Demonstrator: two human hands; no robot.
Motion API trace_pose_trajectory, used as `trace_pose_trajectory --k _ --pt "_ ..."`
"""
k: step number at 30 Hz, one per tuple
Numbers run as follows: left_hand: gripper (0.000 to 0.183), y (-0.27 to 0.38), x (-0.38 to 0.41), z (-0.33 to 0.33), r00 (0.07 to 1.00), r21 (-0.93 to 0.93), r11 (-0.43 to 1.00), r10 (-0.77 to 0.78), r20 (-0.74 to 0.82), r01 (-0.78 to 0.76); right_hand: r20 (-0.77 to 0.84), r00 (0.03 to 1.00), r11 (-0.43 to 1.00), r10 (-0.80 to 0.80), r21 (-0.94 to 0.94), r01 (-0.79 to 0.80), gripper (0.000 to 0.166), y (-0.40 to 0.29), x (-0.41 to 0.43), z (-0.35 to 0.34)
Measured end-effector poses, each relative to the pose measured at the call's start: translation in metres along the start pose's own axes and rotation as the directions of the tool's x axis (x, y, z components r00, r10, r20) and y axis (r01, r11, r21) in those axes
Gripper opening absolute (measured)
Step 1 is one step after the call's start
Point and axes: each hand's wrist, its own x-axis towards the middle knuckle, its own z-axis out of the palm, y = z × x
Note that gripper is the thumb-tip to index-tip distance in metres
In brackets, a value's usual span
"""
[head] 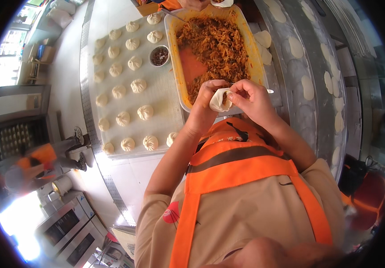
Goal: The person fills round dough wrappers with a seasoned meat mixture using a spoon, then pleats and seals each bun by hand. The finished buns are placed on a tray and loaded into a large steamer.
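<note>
My left hand (209, 97) cradles a partly pleated dough wrapper (220, 101) with some filling showing inside. The thumb and fingers of my right hand (247, 95) pinch the wrapper's rim on its right side. Both hands are over the near end of a yellow-stained plastic tub (257, 63), which holds shredded orange-brown filling (217, 47) and reddish liquid at its left. Left of the tub, pleated buns (138, 86) stand in rows on a cloth-lined tray (160, 100). A small bowl of dark chopped bits (159, 56) touches the tub's left side.
Flat dough wrappers (307, 87) lie on a floured metal table (293, 72) at the right; a few more are beside the tub (265, 55). Across the tub, another person's hand (196, 3) holds dough. A person in orange (37, 160) is at the far left, near metal ovens (68, 227).
</note>
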Motion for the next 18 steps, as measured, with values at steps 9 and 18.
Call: trace_pose_trajectory --k 9,18 --pt "0.021 -0.017 0.000 0.010 0.875 0.489 0.862 0.333 -0.350 -0.132 -0.055 0.993 0.992 -0.102 0.066 0.106 0.006 0.012 0.001 0.012" --pt "0.021 -0.005 0.007 0.002 0.875 0.645 0.707 0.469 -0.119 -0.291 -0.065 0.988 0.989 -0.142 0.035 0.144 0.007 0.006 0.002 0.007"
